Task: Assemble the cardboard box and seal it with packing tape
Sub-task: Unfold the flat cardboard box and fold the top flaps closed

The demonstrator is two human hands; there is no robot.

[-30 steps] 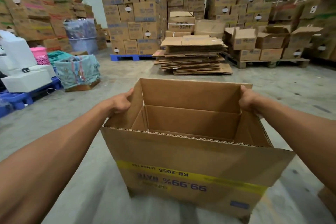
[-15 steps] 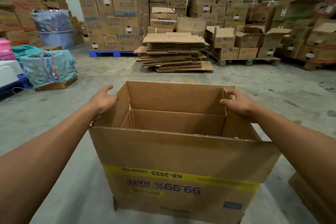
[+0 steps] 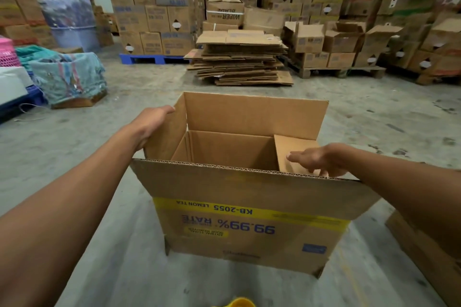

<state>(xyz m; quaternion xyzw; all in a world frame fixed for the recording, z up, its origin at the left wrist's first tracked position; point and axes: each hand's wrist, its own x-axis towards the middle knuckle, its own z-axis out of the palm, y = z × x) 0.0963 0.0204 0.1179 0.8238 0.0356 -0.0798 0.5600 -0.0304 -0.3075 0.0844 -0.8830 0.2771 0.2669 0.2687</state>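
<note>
Upside-down cardboard box [image 3: 249,209] — right flap [image 3: 291,151] folded inward

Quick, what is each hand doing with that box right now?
Left hand: open, fingers resting on the left side flap of the cardboard box.
Right hand: open, fingers straight, pressing the right side flap inward.
</note>
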